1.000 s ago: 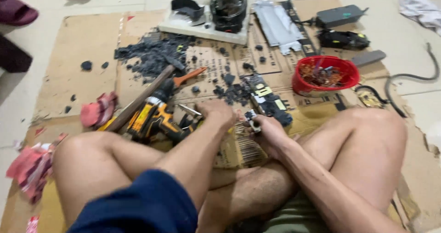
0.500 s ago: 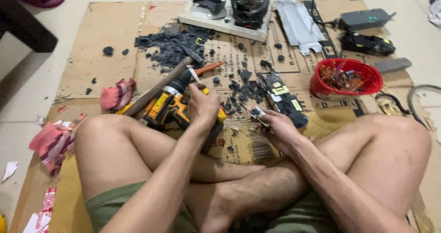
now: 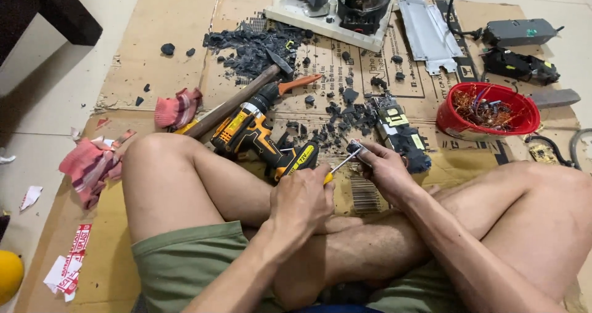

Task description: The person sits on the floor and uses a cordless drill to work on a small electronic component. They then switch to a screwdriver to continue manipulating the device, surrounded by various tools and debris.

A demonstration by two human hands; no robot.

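Note:
I sit cross-legged on cardboard (image 3: pixel 160 35). My left hand (image 3: pixel 302 199) grips a yellow-handled screwdriver (image 3: pixel 340 165), its metal tip pointing up-right at a small dark part (image 3: pixel 359 149) pinched in my right hand (image 3: pixel 385 168). Both hands meet over my shins. Just beyond them lies a yellow and black cordless drill (image 3: pixel 259 134), with a wooden-handled hammer (image 3: pixel 237 100) crossing behind it. A dark circuit board (image 3: pixel 401 131) with yellow labels lies right of the hands.
Black broken fragments (image 3: pixel 253 45) litter the cardboard ahead. A red bowl (image 3: pixel 450 125) holding tangled wires sits at the right. Dismantled device housings (image 3: pixel 336 4) and a grey metal plate (image 3: pixel 425 32) lie at the back. Pink cloths (image 3: pixel 92 165) lie left.
My left hand left the drill and came back toward me holding the screwdriver, now meeting the right hand. The view has shifted left and closer.

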